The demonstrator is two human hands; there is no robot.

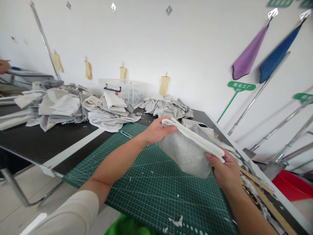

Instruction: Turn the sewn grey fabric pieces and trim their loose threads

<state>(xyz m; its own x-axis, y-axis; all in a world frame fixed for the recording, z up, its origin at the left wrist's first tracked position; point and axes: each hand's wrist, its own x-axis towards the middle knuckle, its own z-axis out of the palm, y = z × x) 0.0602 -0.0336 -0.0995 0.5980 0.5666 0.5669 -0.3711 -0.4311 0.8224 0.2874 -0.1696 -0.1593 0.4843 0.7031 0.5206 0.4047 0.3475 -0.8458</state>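
A folded piece of grey-and-white fabric (184, 150) is stretched between my two hands, above a green cutting mat (137, 163). My left hand (160, 130) pinches its upper left corner, thumb on the near side. At the lower right end, my right hand (225, 166) grips the thick white folded edge. The grey side hangs down toward the mat. Beyond my left forearm lies a blue utility knife (126, 134) on the mat's far edge. White scraps (177, 221) are scattered on the mat.
Piles of grey and white fabric (61, 106) cover the table's left side, with another heap (167, 107) at the back. A clear plastic box (135, 89) stands near the wall. Wooden strips (271, 205) and scissors (249, 192) lie on the right. A red bin (293, 184) is beyond the table edge.
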